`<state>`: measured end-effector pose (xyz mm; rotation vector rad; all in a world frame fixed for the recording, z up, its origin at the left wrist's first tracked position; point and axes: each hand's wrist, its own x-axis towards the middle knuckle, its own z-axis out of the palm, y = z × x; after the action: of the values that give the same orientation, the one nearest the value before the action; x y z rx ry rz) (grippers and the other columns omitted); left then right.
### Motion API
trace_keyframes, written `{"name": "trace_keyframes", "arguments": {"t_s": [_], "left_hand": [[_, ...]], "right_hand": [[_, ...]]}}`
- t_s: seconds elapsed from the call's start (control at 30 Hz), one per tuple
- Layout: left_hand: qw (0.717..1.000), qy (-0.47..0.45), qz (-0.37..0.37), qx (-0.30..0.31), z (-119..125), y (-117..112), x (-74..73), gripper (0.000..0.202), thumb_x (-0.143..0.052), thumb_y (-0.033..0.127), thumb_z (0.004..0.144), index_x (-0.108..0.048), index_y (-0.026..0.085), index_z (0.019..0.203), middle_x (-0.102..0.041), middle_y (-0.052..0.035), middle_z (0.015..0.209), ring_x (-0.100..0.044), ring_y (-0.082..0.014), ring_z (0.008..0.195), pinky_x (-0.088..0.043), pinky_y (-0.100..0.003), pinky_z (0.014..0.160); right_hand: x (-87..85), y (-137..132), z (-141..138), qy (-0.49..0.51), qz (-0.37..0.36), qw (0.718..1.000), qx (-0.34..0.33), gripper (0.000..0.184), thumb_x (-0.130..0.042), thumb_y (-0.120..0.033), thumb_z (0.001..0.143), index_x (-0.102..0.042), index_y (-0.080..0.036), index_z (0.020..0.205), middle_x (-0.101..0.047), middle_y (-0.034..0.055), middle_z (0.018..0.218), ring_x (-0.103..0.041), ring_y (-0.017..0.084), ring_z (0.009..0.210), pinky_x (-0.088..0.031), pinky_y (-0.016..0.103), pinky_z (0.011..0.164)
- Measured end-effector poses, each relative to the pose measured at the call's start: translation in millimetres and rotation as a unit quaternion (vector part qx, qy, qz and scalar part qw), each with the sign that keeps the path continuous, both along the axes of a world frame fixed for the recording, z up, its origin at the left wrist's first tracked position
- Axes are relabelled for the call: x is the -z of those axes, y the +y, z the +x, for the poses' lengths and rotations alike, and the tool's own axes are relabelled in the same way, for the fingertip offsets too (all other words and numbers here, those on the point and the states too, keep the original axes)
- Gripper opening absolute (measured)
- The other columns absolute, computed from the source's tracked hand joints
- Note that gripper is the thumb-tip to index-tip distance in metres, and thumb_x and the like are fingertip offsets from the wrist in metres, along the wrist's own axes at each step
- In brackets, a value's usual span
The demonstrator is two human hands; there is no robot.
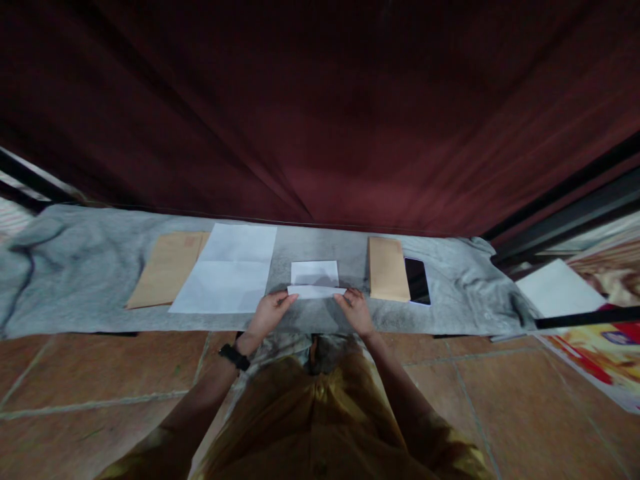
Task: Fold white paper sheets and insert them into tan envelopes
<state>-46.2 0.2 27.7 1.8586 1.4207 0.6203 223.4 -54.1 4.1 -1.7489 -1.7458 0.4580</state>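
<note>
Straight in front of me lies a small white sheet of paper (pixel 315 273) on the grey cloth. Its near part stands up as a narrow band, which looks like a fold, though I cannot tell whether this is a separate piece. My left hand (pixel 271 310) pinches the left end of that band between thumb and fingers. At the right end, my right hand (pixel 355 309) grips it the same way. Larger white sheets (pixel 225 270) with a crease across lie left of my left hand. A stack of brown envelopes (pixel 389 270) rests just beyond my right hand.
The grey cloth (pixel 460 293) covers a narrow surface backed by a dark red fabric (pixel 350 133). More brown envelopes (pixel 167 267) sit partly under the large sheets. A dark-screened phone (pixel 418 281) touches the right stack. A black metal bar (pixel 575 207) and a colourful printed box (pixel 600 353) are at right.
</note>
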Motion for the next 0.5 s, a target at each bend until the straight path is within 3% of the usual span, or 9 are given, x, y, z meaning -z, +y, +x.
{"name": "trace_keyframes", "arguments": {"t_s": [0.23, 0.5], "left_hand": [[0.998, -0.035, -0.009, -0.055, 10, 6, 5.2, 0.048, -0.053, 0.058, 0.088, -0.067, 0.018, 0.065, -0.055, 0.0027, 0.058, -0.050, -0.0134, 0.062, -0.037, -0.024, 0.058], [0.993, 0.065, 0.017, -0.097, 27, 11, -0.8, 0.040, -0.049, 0.047, 0.097, -0.072, 0.018, 0.082, -0.067, -0.0029, 0.071, -0.060, -0.0166, 0.068, -0.040, -0.026, 0.063]], "right_hand": [[-5.1, 11, -7, 0.004, -0.011, 0.999, 0.047, 0.041, -0.047, -0.038, 0.104, -0.071, -0.022, 0.075, -0.074, 0.0035, 0.080, -0.069, 0.019, 0.084, -0.049, 0.027, 0.083], [-5.1, 19, -21, -0.037, -0.024, 0.992, 0.117, 0.037, -0.046, -0.038, 0.105, -0.073, -0.020, 0.088, -0.078, 0.0070, 0.091, -0.071, 0.021, 0.092, -0.048, 0.030, 0.087]]}}
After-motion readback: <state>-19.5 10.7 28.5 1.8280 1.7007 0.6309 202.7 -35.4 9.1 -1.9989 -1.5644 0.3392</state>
